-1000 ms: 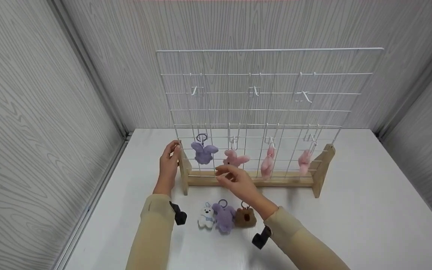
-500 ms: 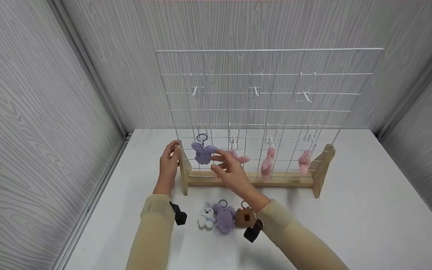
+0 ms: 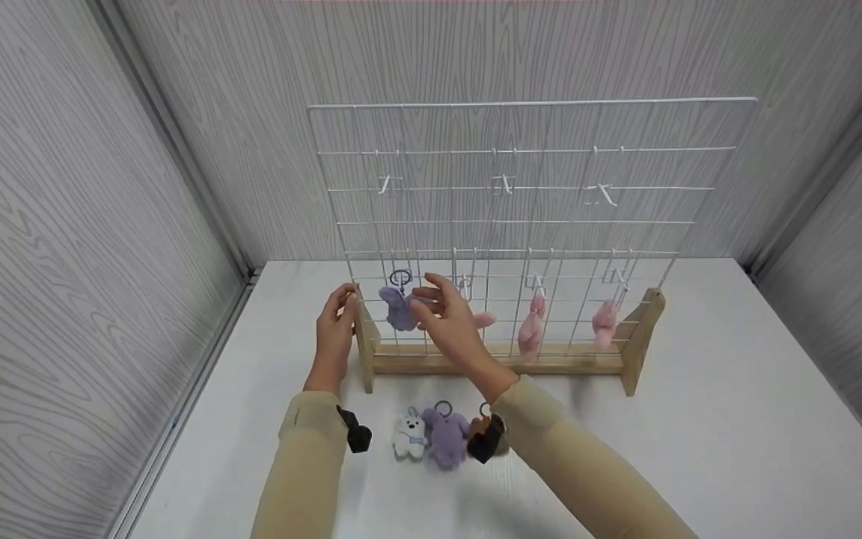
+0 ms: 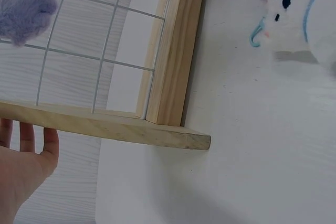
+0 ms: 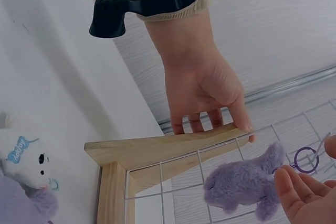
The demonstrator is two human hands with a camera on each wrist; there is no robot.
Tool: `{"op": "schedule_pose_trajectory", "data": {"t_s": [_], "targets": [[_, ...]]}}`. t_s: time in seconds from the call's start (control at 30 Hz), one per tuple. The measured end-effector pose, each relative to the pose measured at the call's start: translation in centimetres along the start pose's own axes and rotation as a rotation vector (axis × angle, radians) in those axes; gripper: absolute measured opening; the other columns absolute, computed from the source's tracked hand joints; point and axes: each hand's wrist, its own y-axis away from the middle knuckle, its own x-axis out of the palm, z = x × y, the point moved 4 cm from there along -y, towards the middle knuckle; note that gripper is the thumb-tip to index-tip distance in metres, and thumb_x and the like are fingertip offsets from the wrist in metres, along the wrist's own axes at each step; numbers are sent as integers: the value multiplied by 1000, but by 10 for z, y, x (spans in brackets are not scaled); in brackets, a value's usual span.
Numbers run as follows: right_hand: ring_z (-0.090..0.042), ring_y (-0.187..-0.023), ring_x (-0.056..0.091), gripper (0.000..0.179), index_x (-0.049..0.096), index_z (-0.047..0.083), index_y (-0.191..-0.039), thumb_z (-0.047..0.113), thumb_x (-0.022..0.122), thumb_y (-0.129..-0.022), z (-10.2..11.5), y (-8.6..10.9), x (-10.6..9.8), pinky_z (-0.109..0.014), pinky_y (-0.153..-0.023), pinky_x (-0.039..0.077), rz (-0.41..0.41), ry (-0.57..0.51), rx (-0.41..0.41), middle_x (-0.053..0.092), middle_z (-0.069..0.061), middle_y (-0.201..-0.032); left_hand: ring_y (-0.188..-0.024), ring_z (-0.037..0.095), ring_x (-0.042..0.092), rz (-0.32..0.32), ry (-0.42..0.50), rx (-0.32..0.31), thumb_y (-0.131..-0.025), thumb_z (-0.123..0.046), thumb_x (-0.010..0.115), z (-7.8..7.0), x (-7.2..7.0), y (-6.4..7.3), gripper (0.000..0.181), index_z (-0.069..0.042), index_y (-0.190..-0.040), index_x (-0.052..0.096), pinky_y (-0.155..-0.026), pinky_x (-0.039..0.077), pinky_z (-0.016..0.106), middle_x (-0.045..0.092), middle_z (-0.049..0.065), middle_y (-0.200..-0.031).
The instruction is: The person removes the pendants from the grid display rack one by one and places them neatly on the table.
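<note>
My left hand (image 3: 334,337) grips the upper end of the wooden left support (image 3: 365,352) of a wire grid rack, thumb over its edge in the right wrist view. A purple plush keychain (image 3: 398,310) hangs by its dark ring (image 5: 306,160) from the rack's leftmost lower hook. Beside it is my right hand (image 3: 452,323), fingers spread and slightly bent, thumb apart; in the right wrist view its fingertips are close to the ring and the plush. Whether they touch is unclear. Behind this hand, a pink plush keychain (image 3: 484,320) is mostly hidden.
Two more pink plush keychains (image 3: 531,329) hang farther right. Three white hooks (image 3: 506,185) sit higher on the grid. On the table in front lie a white plush (image 3: 410,436), a purple plush (image 3: 447,440) and a brown plush (image 3: 502,446), the last partly covered by the right wrist camera.
My right hand has moved left and up, from in front of the pink plush to the hanging purple one. My left hand stays on the support. The view has shifted slightly.
</note>
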Motion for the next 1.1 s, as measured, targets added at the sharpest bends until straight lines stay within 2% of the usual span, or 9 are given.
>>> {"op": "schedule_pose_trajectory", "data": {"t_s": [0.2,0.47,0.7,0.8,0.93,1.0,1.1], "targets": [[-23,-97,59,44,44,-1,-132,12,57,-92,-4,-11,1,-29,-75,51,-51,68,-19,57,-16,-117,-121,21,40,-4,-3,-8,-97,-38,47,-1,-1,1,38,-22,-132,48,-96,38,44,39,5,-136],[-17,-87,57,37,50,5,-127,12,58,-92,-4,-19,3,-26,-68,52,-101,135,-13,60,-8,-110,-122,23,40,-6,-14,2,-98,-36,45,-3,1,3,39,-19,-133,46,-96,38,45,38,7,-138],[-16,-85,58,35,51,4,-124,10,59,-91,0,-23,6,-27,-70,51,-94,161,-25,60,-9,-108,-124,22,39,-9,-19,-5,-97,-38,46,-2,1,2,39,-22,-132,47,-97,38,44,39,6,-137],[-16,-83,58,32,53,4,-121,10,59,-90,1,-26,7,-26,-70,51,-96,190,-26,61,-8,-105,-124,23,38,6,-6,-9,-98,-35,46,-8,2,4,39,-18,-134,46,-98,38,45,38,7,-138],[-15,-79,56,23,58,2,-112,10,59,-90,3,-31,8,-25,-67,49,-97,231,-14,62,-5,-98,-122,23,40,3,-1,-3,-98,-35,46,-6,2,3,41,-16,-135,46,-97,38,45,40,7,-136],[-14,-77,55,18,61,1,-107,10,59,-91,4,-33,9,-24,-66,47,-96,249,-8,62,-5,-95,-120,21,42,-10,-7,13,-97,-38,47,1,0,-1,42,-17,-133,47,-95,40,44,42,5,-134],[-14,-76,54,13,63,2,-101,10,59,-91,6,-36,10,-23,-65,46,-94,276,-13,62,-4,-92,-120,21,42,-10,-5,17,-97,-38,48,1,0,-1,41,-18,-133,48,-95,40,44,42,5,-134]]}}
